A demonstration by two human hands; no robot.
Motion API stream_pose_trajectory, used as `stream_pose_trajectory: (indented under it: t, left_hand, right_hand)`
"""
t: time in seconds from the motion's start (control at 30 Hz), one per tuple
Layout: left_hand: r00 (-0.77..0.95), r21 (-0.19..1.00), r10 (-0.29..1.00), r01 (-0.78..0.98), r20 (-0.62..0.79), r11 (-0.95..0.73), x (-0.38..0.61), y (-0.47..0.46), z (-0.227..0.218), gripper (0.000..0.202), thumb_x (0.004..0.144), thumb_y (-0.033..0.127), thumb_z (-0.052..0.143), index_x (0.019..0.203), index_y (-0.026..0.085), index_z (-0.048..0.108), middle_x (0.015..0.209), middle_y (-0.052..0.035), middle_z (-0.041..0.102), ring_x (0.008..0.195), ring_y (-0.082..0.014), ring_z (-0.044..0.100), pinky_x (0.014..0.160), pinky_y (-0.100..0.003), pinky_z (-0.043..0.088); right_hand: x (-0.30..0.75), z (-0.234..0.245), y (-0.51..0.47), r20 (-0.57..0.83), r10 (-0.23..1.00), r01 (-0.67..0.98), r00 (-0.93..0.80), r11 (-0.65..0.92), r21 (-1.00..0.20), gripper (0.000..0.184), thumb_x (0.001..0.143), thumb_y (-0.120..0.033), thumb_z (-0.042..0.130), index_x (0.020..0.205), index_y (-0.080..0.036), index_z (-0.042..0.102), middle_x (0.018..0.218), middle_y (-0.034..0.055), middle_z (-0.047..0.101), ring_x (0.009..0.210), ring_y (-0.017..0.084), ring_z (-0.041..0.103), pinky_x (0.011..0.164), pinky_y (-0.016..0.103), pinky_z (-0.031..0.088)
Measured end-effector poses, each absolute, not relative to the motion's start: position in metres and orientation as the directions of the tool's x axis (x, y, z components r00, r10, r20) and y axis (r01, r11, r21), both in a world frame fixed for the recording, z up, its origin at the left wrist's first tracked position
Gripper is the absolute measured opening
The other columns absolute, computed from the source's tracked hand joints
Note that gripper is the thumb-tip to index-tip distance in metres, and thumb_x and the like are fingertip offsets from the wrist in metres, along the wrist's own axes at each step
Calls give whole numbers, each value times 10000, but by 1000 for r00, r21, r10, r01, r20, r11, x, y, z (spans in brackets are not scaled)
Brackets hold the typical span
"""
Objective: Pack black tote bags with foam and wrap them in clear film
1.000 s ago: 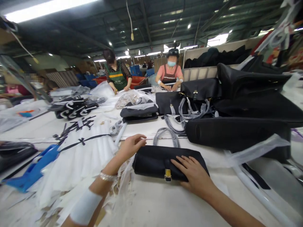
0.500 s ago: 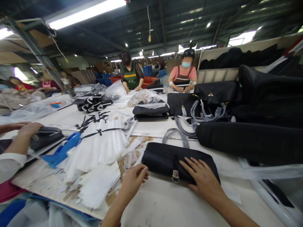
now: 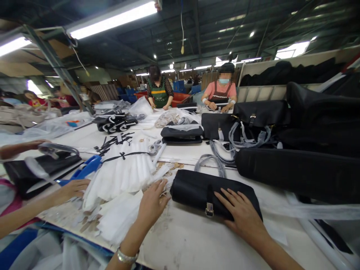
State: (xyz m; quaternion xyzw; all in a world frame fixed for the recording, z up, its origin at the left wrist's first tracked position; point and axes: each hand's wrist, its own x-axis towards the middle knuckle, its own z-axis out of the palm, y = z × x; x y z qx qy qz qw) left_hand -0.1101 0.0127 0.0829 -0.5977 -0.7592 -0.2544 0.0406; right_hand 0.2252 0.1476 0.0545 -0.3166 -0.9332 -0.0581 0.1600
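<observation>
A black handbag [image 3: 197,190] with a metal clasp [image 3: 209,210] on its front strap lies on the white table in front of me. My right hand [image 3: 242,212] rests flat on the bag's right half, fingers spread. Left of the bag, my left hand [image 3: 153,202] is open above small white and brown scraps [image 3: 165,176], its fingers stretched forward and the thumb near the bag's left end. A wrapped grey handle [image 3: 209,159] loops out behind the bag. White paper sheets [image 3: 119,217] lie beside my left wrist.
White rolls tied with a black cord [image 3: 123,168] lie left of centre. More black bags [image 3: 182,133] stand behind and a large black one [image 3: 295,172] lies right. At left, a co-worker's hand [image 3: 74,187] is near a blue tool [image 3: 87,167]. Two people work across the table.
My left hand has moved slightly left and forward, its fingers extending from a curled pose. My right hand stays on the handbag. The co-worker's hand at left has reached toward the white rolls.
</observation>
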Motion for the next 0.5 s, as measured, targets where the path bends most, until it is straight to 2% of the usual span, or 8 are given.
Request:
stream_pose_trajectory:
  t: [0.1,0.17,0.23,0.3,0.33,0.4,0.47,0.5]
  left_hand:
    - [-273,313,867,939,418,144,-110,22,85,418,881,236,565,1298,231,595,1350,-116,594,1274,-308,509,1065,-482,385]
    - [-337,419,860,893,384,163,-106,24,89,314,935,303,485,1174,215,669,1210,-116,672,1161,-289,583,1016,-437,414]
    - [-388,543,893,812,228,214,-101,22,90,370,951,427,445,925,201,737,915,-101,738,885,-259,674,843,-367,488]
    - [-386,607,920,748,68,268,-97,18,86,502,936,519,430,671,199,711,629,-66,693,591,-215,649,641,-311,486]
    - [-379,617,925,735,29,282,-95,15,81,540,934,535,418,611,199,690,558,-56,664,520,-204,625,593,-301,473]
    - [-402,611,915,732,29,302,-92,10,68,502,940,501,398,710,192,718,657,-85,711,616,-237,672,646,-328,495]
    - [-497,595,861,727,111,343,-90,7,52,411,922,444,425,1002,163,714,942,-158,742,904,-315,691,803,-411,502]
    - [-547,608,820,713,169,350,-90,7,43,424,903,426,457,1149,146,659,1077,-189,715,1017,-340,663,860,-446,490]
  right_hand:
    - [225,52,147,350,570,612,-743,791,12,820,710,-244,713,1464,-350,409,1470,41,503,1299,297,497,1094,471,311]
    - [225,52,147,344,574,615,-743,788,11,827,706,-241,714,1465,-355,405,1475,38,497,1308,294,489,1100,472,306]
    - [225,51,147,333,579,617,-744,787,10,839,705,-235,713,1472,-355,393,1490,38,480,1325,294,471,1108,475,298]
    - [225,51,147,326,584,620,-743,784,9,847,703,-225,710,1475,-355,386,1496,41,471,1332,295,463,1110,476,296]
    - [225,51,147,322,585,620,-744,784,8,850,701,-219,709,1475,-355,386,1495,43,472,1331,294,465,1111,476,295]
    - [225,51,147,319,585,620,-745,784,11,858,693,-201,705,1476,-352,387,1491,46,477,1327,294,469,1113,476,291]
    - [225,51,147,324,579,619,-748,785,24,866,688,-183,699,1479,-344,384,1487,49,481,1324,297,470,1116,479,285]
    - [226,51,147,331,574,617,-749,786,32,871,686,-178,697,1481,-341,381,1487,49,481,1324,298,470,1117,479,283]
